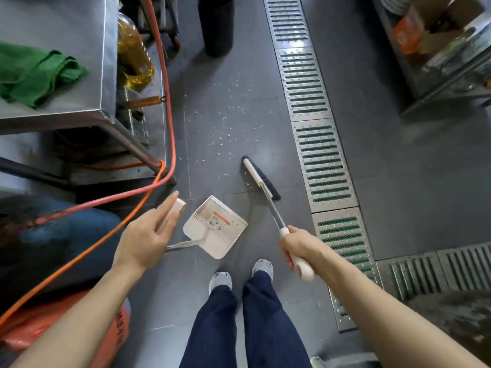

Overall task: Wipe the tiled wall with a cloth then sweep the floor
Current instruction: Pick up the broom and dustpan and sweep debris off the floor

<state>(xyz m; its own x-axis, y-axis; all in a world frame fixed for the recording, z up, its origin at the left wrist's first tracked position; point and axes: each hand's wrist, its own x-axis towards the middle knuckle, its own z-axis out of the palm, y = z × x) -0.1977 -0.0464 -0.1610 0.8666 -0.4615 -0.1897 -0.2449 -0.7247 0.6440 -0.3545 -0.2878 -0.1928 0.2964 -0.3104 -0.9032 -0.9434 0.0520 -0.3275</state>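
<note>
My right hand [300, 248] grips the white handle of a broom [260, 179], whose dark bristles rest on the grey floor beside a scatter of small white crumbs [225, 123]. My left hand [148, 235] holds the white upper end of a dustpan handle [176, 207], thumb on one side and fingers along the other. The white dustpan [215, 227] sits on the floor between my hands, just in front of my feet. A green cloth [37, 75] lies crumpled on the steel counter at the left.
A steel counter [79, 112] with legs stands at the left, orange and pink hoses [164, 179] looping around it. A metal drain grate [318, 144] runs along the floor on the right. A black bin [218, 25] stands ahead, shelving at far right, orange sack at lower left.
</note>
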